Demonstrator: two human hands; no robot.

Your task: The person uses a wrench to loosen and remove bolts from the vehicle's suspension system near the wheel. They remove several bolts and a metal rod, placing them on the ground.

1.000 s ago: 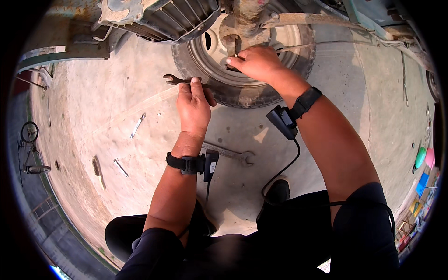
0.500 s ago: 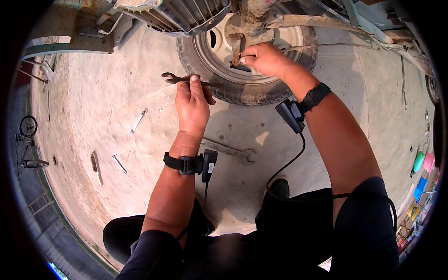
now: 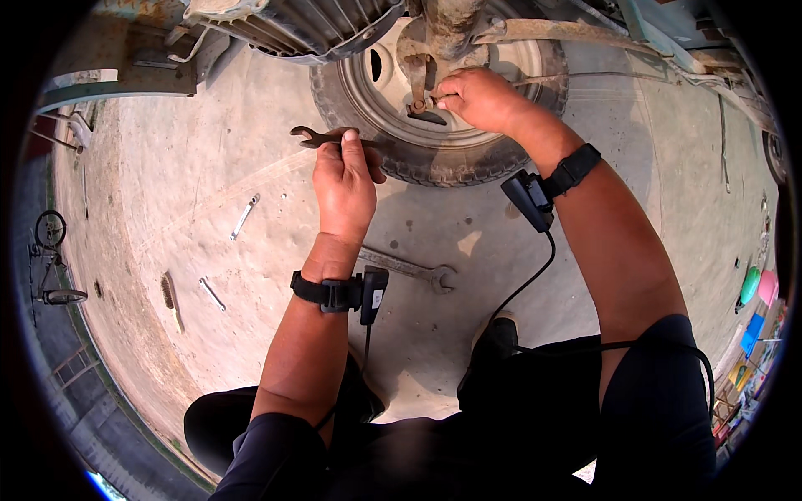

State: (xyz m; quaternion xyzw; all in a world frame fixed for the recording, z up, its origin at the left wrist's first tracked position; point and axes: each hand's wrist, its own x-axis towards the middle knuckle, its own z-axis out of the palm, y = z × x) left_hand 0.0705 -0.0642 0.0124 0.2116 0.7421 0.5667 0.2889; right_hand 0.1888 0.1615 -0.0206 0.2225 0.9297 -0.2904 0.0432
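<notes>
My left hand (image 3: 345, 179) is closed around a dark, rusty open-end wrench (image 3: 312, 139), its forked end pointing left. The wrench is held above the floor, just left of the tire (image 3: 351, 125). Out ahead, my right hand (image 3: 480, 98) is pinched with thumb and forefinger by the wheel's pale rim. Those fingertips are beside the lower end of a rusty lever arm (image 3: 417, 83), where a round bolt or nut end (image 3: 417, 107) shows. Whatever is between them is too small to make out.
A large open-end wrench (image 3: 409, 269) lies on the concrete between my feet and the wheel. Two small silver wrenches (image 3: 244, 219) (image 3: 212, 294) and a wire brush (image 3: 171, 301) lie to the left. A ribbed metal housing (image 3: 309, 29) and rusty frame bars (image 3: 551, 32) overhang the far side.
My right hand has shifted slightly right, away from the lever's end, its fingers still pinched. The left hand keeps its wrench almost in place. The view has moved a little.
</notes>
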